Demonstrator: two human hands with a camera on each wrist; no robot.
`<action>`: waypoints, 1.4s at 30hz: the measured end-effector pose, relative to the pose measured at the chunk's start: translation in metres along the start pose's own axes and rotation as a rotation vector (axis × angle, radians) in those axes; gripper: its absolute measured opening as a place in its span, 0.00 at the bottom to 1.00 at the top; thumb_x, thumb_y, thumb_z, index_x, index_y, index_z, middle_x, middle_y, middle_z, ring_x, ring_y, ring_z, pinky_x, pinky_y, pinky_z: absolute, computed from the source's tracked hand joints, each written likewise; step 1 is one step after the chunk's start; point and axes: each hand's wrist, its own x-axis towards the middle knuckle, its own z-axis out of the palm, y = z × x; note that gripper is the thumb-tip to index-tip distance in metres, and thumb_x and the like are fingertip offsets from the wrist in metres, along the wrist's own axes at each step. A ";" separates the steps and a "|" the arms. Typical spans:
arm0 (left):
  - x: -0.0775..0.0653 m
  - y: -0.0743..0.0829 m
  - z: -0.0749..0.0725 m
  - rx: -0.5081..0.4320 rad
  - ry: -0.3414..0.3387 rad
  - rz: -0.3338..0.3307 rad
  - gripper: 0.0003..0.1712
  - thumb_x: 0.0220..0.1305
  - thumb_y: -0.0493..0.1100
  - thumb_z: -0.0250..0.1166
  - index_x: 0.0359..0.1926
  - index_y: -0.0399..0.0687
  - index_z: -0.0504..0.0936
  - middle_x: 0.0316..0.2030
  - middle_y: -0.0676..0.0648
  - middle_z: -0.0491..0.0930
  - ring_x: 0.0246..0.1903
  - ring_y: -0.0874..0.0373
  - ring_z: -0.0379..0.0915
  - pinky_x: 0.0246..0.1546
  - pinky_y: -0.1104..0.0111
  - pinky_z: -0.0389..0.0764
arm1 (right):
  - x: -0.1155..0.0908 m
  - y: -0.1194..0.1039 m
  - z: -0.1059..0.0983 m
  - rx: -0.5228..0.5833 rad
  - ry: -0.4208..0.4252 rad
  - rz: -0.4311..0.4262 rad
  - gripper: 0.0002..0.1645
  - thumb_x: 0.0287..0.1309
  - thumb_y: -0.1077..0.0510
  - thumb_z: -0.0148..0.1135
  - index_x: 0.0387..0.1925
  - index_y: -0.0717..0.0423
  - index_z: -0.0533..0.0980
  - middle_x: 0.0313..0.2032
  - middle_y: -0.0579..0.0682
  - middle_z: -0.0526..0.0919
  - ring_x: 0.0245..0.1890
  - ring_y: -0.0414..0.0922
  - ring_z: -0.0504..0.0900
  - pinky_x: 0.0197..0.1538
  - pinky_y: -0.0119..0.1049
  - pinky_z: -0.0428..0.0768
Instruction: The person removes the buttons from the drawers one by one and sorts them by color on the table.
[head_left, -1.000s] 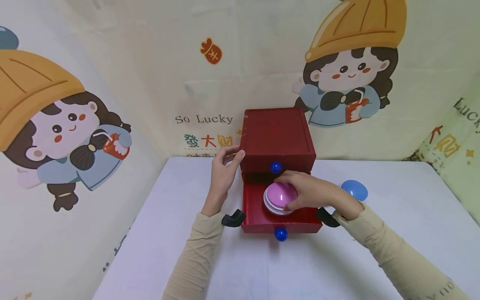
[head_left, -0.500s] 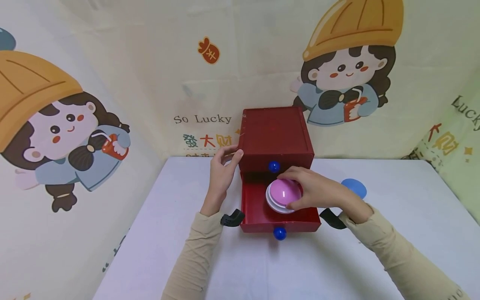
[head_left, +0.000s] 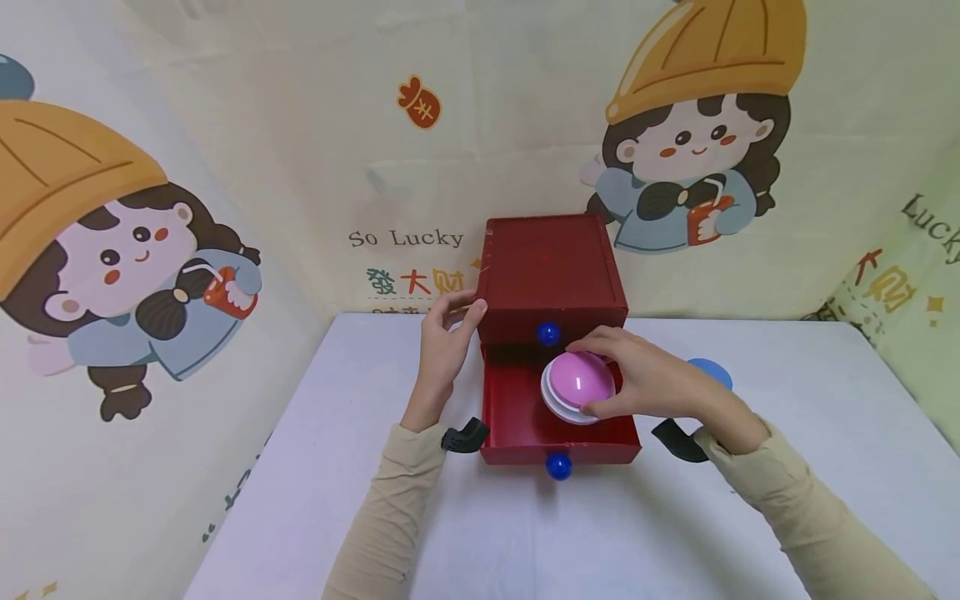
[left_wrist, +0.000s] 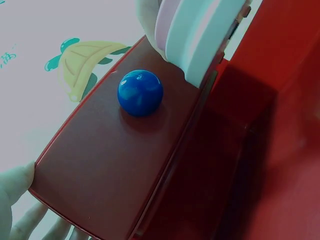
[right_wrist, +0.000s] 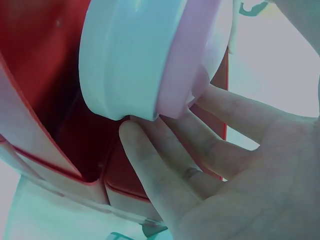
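Note:
My right hand holds a round push button with a pink dome and a white base, thumb and fingers around its side. It is over the right part of the pulled-out lower drawer of a dark red box. In the right wrist view the button is tilted, its white rim against the fingertips. My left hand touches the box's left front corner, thumb near the top edge and the other fingers along the side.
Blue ball knobs sit on the closed upper drawer and on the lower drawer's front. A blue domed object stands on the white table, partly behind my right wrist. A patterned cloth wall rises behind the box.
The pink button in my right hand has moved right and slightly up in the head view, over the drawer. My left hand stays at the box's corner.

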 end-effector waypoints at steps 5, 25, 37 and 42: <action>-0.003 0.005 0.000 -0.004 0.000 0.006 0.21 0.69 0.42 0.64 0.59 0.37 0.76 0.57 0.40 0.77 0.55 0.44 0.73 0.45 0.65 0.74 | -0.004 0.001 -0.002 -0.003 0.032 -0.006 0.42 0.39 0.50 0.80 0.59 0.59 0.75 0.51 0.51 0.77 0.51 0.49 0.76 0.44 0.38 0.83; -0.003 0.005 -0.001 -0.006 -0.002 -0.012 0.22 0.69 0.43 0.64 0.59 0.39 0.77 0.57 0.40 0.77 0.56 0.44 0.73 0.49 0.53 0.75 | -0.024 0.001 -0.021 0.008 0.094 0.045 0.45 0.37 0.54 0.83 0.60 0.57 0.75 0.56 0.54 0.75 0.56 0.55 0.74 0.43 0.46 0.85; -0.002 0.005 0.000 0.011 -0.009 -0.006 0.22 0.69 0.44 0.64 0.59 0.39 0.77 0.57 0.40 0.77 0.56 0.42 0.72 0.46 0.63 0.74 | -0.035 0.010 -0.028 -0.014 0.109 0.083 0.47 0.36 0.53 0.84 0.61 0.55 0.74 0.59 0.56 0.73 0.58 0.57 0.72 0.41 0.45 0.86; -0.003 0.005 -0.001 0.004 -0.012 -0.006 0.22 0.69 0.44 0.64 0.59 0.39 0.76 0.57 0.40 0.77 0.57 0.42 0.72 0.47 0.62 0.74 | -0.039 0.015 -0.028 -0.024 0.118 0.086 0.45 0.35 0.53 0.84 0.59 0.55 0.74 0.58 0.54 0.73 0.57 0.55 0.72 0.40 0.44 0.86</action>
